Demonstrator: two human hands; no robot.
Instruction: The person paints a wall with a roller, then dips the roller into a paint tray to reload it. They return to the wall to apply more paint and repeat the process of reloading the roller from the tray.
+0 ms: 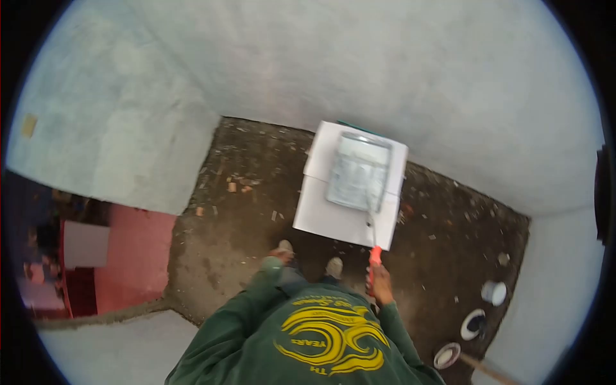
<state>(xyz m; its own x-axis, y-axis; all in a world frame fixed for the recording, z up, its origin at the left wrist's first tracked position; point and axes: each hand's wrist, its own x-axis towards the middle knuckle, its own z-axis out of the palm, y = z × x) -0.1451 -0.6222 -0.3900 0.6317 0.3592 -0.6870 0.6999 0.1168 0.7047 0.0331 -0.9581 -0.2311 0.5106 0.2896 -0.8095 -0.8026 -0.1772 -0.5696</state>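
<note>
Right-hand grip (382, 283) tight around orange roller handle (375, 257), arm down toward paint tray (358, 172).

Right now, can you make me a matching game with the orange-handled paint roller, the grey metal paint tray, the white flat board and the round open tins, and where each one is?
Things
1. orange-handled paint roller
2. grey metal paint tray
3. white flat board
4. round open tins

Places
A. flat on the dirt floor, under the tray
B. on the floor, apart from the board
C. gripped by the right hand
D. on top of the board

Pairs: 1-C, 2-D, 3-A, 4-B
</note>
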